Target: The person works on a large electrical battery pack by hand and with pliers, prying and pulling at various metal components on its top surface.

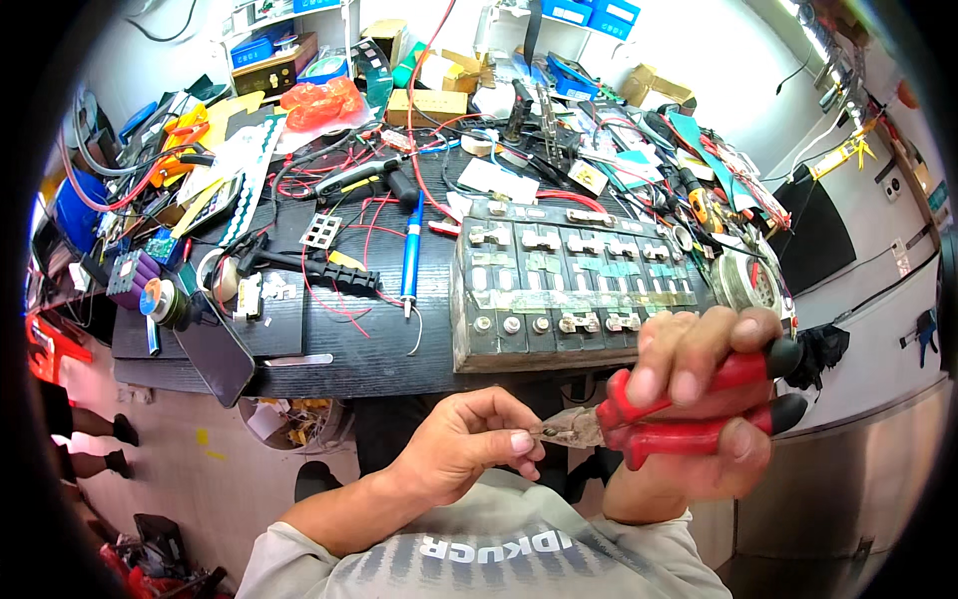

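My right hand (pixel 704 364) is wrapped round the red handles of a pair of pliers (pixel 664 429), whose black-tipped ends point right. The worn metal jaws reach left to the fingertips of my left hand (pixel 464 439). Thumb and forefinger of that hand are pinched on a tiny piece at the jaw tips, too small to make out. Just beyond both hands, at the table's front edge, sits a grey battery pack (pixel 574 280) with rows of cells, metal terminal links and strips of clear tape on top. The pliers are held in the air over my lap.
Left of the battery pack lie a blue soldering iron (pixel 411 262), a black-handled hammer (pixel 309 268) and loose red wires. A phone (pixel 215 349) overhangs the front edge. Tools, boxes and cables crowd the back. A waste bin (pixel 294 424) stands below; another person's legs (pixel 95 449) show at left.
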